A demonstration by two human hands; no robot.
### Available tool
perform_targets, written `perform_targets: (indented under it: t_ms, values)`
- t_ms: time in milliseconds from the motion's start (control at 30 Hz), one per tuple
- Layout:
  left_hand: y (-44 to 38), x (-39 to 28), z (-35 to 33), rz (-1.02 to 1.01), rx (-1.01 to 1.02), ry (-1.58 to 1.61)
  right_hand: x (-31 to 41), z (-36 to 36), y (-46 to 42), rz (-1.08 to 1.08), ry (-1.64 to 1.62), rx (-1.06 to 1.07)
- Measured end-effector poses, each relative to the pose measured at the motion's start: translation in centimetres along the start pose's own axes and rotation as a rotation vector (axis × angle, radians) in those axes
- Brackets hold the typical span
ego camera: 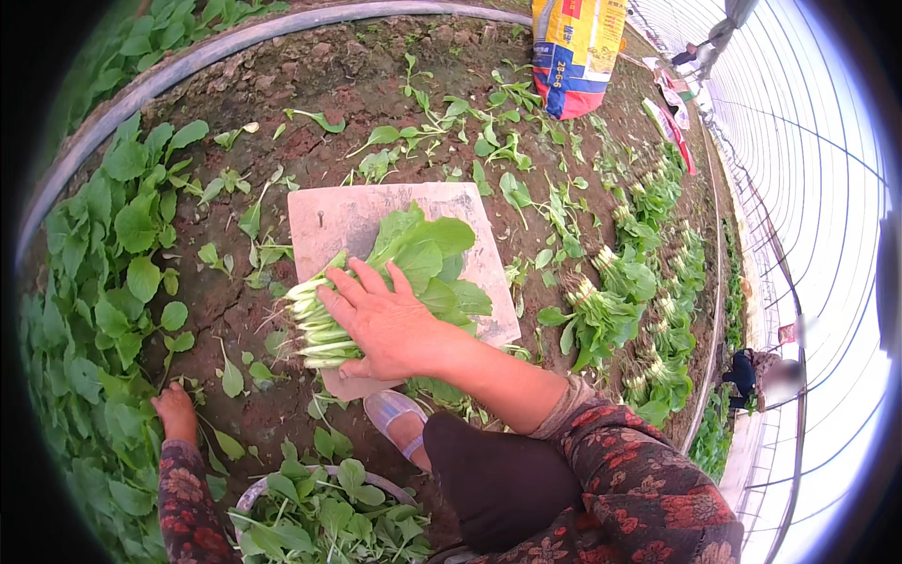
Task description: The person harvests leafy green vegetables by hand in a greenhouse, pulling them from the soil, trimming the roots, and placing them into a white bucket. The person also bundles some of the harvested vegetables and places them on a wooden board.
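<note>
A bunch of leafy greens (331, 331) with white stems and thin roots lies on a flat, worn board (324, 233). My right hand (384, 324) rests spread over its stems, palm down, with the leaves fanned out beyond the fingers. At the left, my left hand (176, 409) is at the edge of the growing greens (113, 317), low near the soil, with fingers bent around a plant's base; whether it grips a stem cannot be made out.
A round tub (257, 493) full of loose leaves stands near my shoe (394, 416). Tied bunches (599, 310) lie in rows at the right. A printed sack (578, 56) stands at the top, a pale pipe (211, 49) curves behind, and another person (750, 381) is at far right.
</note>
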State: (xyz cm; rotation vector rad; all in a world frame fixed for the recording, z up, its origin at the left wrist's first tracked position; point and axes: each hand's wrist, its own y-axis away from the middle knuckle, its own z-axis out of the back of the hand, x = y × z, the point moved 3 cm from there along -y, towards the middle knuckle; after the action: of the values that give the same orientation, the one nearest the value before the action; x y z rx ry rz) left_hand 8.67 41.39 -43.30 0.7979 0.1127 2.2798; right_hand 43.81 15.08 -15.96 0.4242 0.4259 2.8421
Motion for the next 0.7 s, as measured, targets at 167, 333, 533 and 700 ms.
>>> perform_targets:
  t_ms: [167, 333, 533, 700]
  values:
    - [-0.8, -0.7, -1.0, 0.038, 0.143, 0.093, -0.3, -0.3, 0.8, -0.011, -0.038, 0.014]
    - [0.0, -0.5, -0.6, 0.103, 0.053, 0.110, -0.2, -0.4, 0.6, 0.002, -0.062, -0.011]
    - [0.7, -0.1, -2.3, 0.115, 0.027, 0.122, -0.2, -0.8, 0.5, 0.022, -0.115, -0.041]
    - [0.9, -0.4, -3.0, 0.149, 0.062, 0.142, -0.4, -1.1, 0.5, 0.031, -0.132, -0.090]
